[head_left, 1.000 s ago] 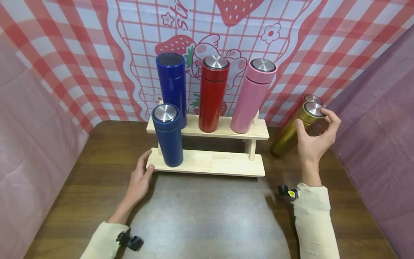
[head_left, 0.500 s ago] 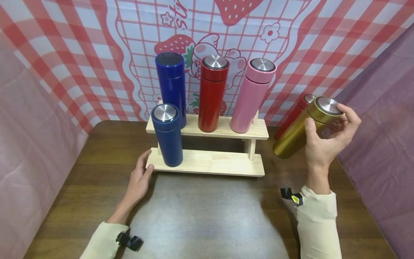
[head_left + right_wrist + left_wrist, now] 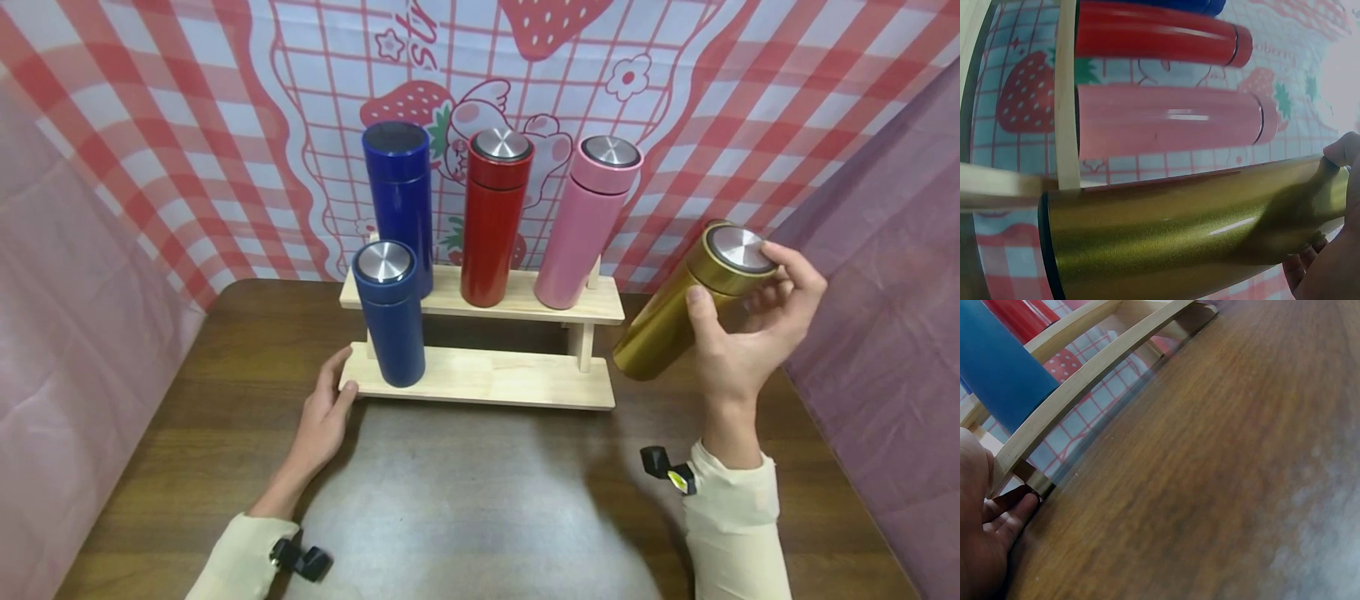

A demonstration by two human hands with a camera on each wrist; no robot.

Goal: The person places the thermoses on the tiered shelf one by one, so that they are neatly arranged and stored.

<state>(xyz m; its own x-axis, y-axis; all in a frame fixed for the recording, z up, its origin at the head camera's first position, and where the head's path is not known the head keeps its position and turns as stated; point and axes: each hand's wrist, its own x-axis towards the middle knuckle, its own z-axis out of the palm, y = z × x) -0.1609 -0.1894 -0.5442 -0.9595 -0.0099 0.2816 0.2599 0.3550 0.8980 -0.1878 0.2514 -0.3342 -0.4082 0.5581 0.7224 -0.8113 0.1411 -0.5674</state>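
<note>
My right hand (image 3: pixel 757 333) grips a gold thermos bottle (image 3: pixel 671 312) near its steel-topped lid, thumb on the near side and fingers round the far side. The bottle leans, its base to the lower left, just right of a two-tier wooden rack (image 3: pixel 517 379). The right wrist view shows the gold body (image 3: pixel 1166 234) large, beside the pink bottle. My left hand (image 3: pixel 326 417) holds the left end of the rack's lower shelf; in the left wrist view its fingers (image 3: pixel 1019 515) curl below the board. A matte blue thermos (image 3: pixel 393 325) stands upright on that shelf's left end.
On the upper shelf stand a glossy dark blue thermos (image 3: pixel 401 208), a red thermos (image 3: pixel 495 225) and a pink thermos (image 3: pixel 585 229). A checked strawberry cloth (image 3: pixel 300 125) hangs behind the brown table (image 3: pixel 480 500). Pink-purple curtains (image 3: pixel 877 275) flank both sides.
The right hand has raised the gold bottle toward the camera, first moving right, then back left. A second red bottle behind it is now hidden. The left hand and rack have stayed put.
</note>
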